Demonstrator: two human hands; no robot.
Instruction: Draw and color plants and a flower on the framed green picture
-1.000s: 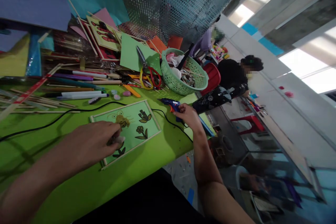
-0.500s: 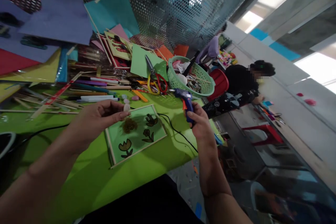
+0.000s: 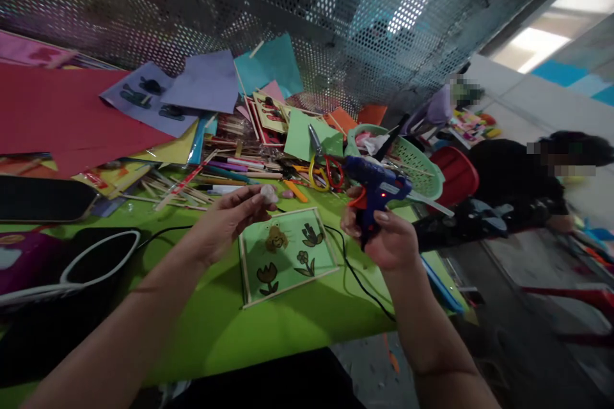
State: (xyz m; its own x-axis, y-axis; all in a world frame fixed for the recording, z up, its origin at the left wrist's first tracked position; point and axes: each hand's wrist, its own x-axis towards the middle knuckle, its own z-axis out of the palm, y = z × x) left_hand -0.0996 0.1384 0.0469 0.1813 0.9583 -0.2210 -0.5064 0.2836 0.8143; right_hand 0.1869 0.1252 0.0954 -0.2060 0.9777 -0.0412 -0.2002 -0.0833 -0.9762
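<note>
Pinched between the fingertips of my left hand is a small whitish stone, held just above the top left corner of a green picture card. The card has a thin stick frame, dark flower shapes and a brown face-like shape. My right hand grips a blue hot glue gun by its handle. A small red light glows on its side, and a glue stick juts from its back. Its nozzle points left, apart from the stone. A pinkish stone lies beside my left fingertips.
Scissors, pens, sticks and coloured papers crowd the table's back, before a perforated metal screen. A green basket and red bucket stand right. A black cord crosses the green table. Other people sit beyond.
My view has swung left, shifting the scene to the right. The glue gun has been raised and turned, its nozzle now pointing left. My left hand still pinches the stone.
</note>
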